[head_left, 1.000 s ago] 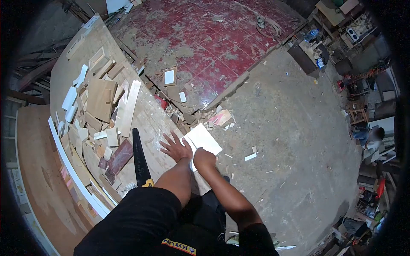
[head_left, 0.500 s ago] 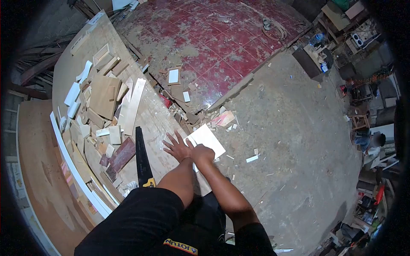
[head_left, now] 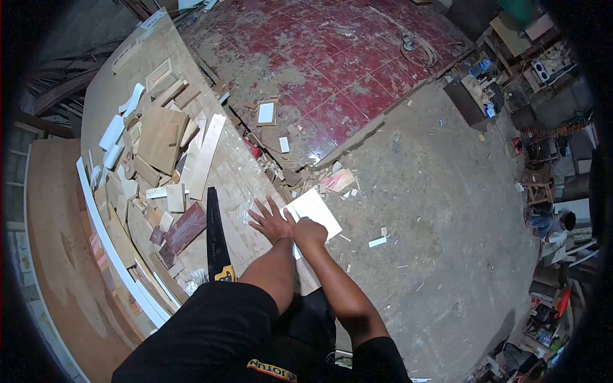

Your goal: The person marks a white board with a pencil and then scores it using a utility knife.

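My left hand (head_left: 271, 222) lies flat with fingers spread near the edge of the wooden workbench (head_left: 233, 182). Just right of it, my right hand (head_left: 311, 233) is closed in a fist over a white board (head_left: 319, 209); what its fingers hold, if anything, is hidden. The board sticks out past the bench edge above the floor, and its near part is covered by both hands. Left of my left forearm, a handsaw (head_left: 216, 230) with a black blade and yellow handle rests on the bench.
Wood offcuts (head_left: 159, 137) are heaped on the bench's left side, with a dark red block (head_left: 185, 231) among them. Scraps (head_left: 378, 242) litter the concrete floor (head_left: 440, 210). A raised red tiled floor (head_left: 345, 76) lies ahead. A person (head_left: 552, 223) sits far right amid clutter.
The view has shifted slightly, so the scene sits a little farther right. My hands keep nearly the same pose on the board and bench.
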Demonstrator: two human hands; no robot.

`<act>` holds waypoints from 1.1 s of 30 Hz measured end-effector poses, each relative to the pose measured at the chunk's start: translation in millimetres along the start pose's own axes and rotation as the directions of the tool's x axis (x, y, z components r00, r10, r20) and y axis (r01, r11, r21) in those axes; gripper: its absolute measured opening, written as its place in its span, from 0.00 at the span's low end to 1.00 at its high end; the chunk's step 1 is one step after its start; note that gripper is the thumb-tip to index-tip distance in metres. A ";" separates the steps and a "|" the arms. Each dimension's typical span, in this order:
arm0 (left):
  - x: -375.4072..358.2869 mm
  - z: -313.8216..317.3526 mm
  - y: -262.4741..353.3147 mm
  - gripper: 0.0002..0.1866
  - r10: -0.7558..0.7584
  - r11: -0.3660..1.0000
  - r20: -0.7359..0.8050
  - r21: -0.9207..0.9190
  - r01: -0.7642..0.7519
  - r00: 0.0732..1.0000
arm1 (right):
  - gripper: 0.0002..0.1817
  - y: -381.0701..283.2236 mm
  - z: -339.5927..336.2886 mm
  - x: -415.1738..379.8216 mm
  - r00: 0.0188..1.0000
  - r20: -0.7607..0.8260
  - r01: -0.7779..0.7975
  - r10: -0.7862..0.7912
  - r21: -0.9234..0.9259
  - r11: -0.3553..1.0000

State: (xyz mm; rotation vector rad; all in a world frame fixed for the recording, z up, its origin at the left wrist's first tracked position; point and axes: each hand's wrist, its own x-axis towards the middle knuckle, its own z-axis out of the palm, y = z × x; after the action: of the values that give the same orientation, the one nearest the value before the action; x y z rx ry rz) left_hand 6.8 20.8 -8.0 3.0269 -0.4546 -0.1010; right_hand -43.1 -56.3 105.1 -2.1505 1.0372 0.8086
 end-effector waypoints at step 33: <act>-3.3 -15.4 2.3 0.40 -0.014 0.998 0.076 -0.059 0.018 0.997 | 0.17 -6.7 -21.5 -27.7 0.997 0.076 -0.022 0.031 -0.115 0.993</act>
State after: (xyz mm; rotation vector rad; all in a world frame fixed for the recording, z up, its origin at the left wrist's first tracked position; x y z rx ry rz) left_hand 4.2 20.6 7.7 2.9763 -0.4252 -0.2269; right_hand -46.1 -56.3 140.7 -2.1858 1.0038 0.9775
